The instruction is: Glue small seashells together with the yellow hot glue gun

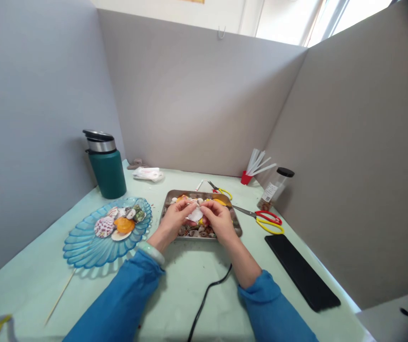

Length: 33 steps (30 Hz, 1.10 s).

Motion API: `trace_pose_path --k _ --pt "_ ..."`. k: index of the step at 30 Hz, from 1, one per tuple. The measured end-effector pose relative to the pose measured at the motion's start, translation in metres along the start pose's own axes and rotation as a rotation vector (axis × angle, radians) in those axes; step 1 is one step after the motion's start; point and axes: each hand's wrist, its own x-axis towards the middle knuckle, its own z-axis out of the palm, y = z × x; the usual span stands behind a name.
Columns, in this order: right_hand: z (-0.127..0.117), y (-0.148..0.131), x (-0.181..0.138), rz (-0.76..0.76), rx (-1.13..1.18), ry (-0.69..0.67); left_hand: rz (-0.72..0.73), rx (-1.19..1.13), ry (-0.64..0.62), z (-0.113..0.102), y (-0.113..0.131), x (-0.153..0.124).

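Note:
My left hand (pixel 174 219) and my right hand (pixel 218 218) meet over a metal tray (pixel 238 230) filled with small shells and stones. Both pinch the same white shell (pixel 195 215) between fingers and thumbs, just above the tray's contents. To the left stands a blue scalloped glass plate (pixel 82 242) carrying several coloured shells (pixel 118 223). Blue sleeves cover both forearms, and a pale bracelet sits on my left wrist.
A green flask (pixel 107 166) stands at the back left. Red-and-yellow scissors (pixel 266 220), small yellow pliers (pixel 221 191), a red cup of white sticks (pixel 252 170), a jar (pixel 275 189) and a black slab (pixel 301 271) lie right. A black cable (pixel 205 297) runs toward me; a wooden skewer (pixel 59 297) lies left.

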Motion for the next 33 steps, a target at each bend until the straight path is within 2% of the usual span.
trace_pose_path --k 24,33 --pt "0.000 0.000 -0.002 -0.008 -0.068 -0.051 -0.078 0.084 -0.041 -0.007 -0.011 0.007" --pt "-0.002 0.006 0.001 -0.034 -0.128 0.027 -0.027 0.077 -0.051 -0.004 -0.008 0.004"
